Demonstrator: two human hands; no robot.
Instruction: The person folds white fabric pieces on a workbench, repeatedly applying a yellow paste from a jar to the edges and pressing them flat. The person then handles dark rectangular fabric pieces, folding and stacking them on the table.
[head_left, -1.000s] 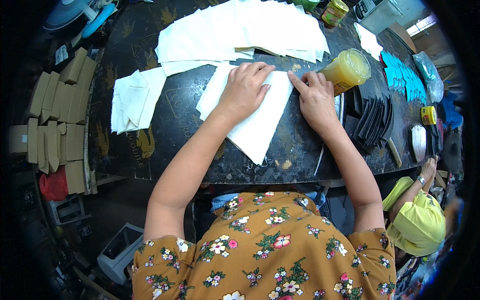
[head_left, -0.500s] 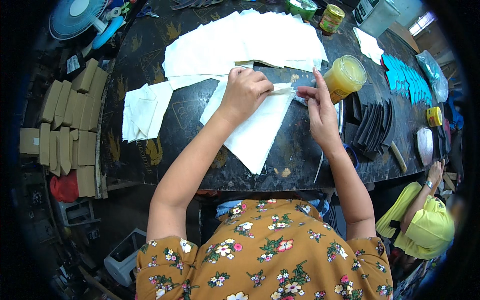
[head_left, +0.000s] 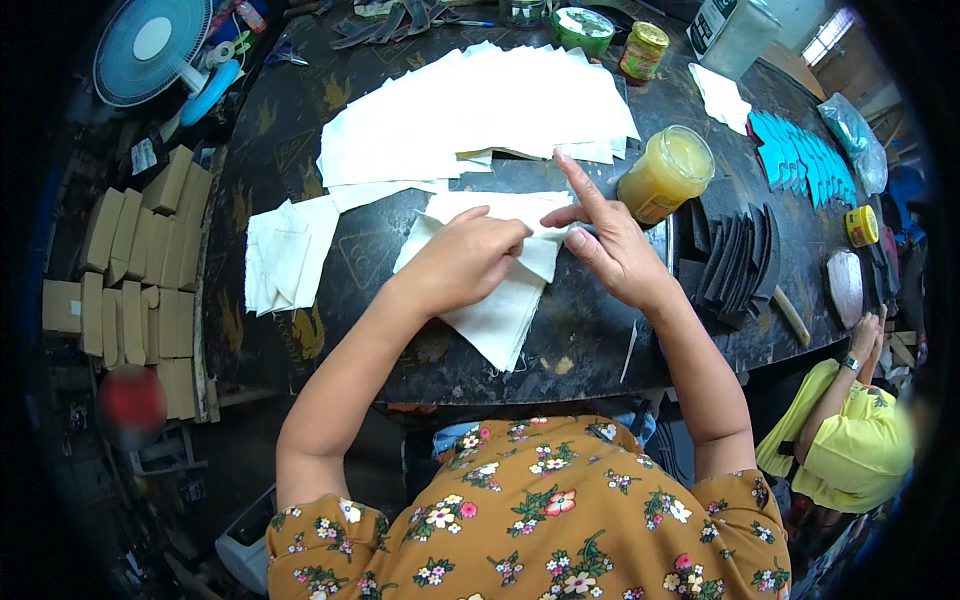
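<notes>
Far left of the frame: tan cardboard boxes [head_left: 130,270] stacked in columns, one with a small pale label, too tiny to read. Then a black tabletop [head_left: 265,360] with gold emblems and worn print, and a small bundle of folded white cloth [head_left: 285,262] at centre-left.

Now the middle of the frame: white, fray-edged cloth sheets [head_left: 490,325], layered and tapering downward, right under the left hand [head_left: 468,260]. Fingers curled in over the upper part; cannot tell whether pinching an edge or merely resting there. Just alongside, the right hand [head_left: 612,240], opened out, index pointing up, thumb spread, apparently gripping nothing. To do this well, by the look of it: steady the lower layers, pinch lightly near a corner, line up the edges, smooth outward, mind the loose threads.

On to centre-right: a wide clear jar of yellow paste [head_left: 680,175], label half turned away, illegible. Upper right, a grey metal can [head_left: 733,38] with bold lettering; far right, a small yellow tub [head_left: 861,226] with dark, unreadable print.
</notes>
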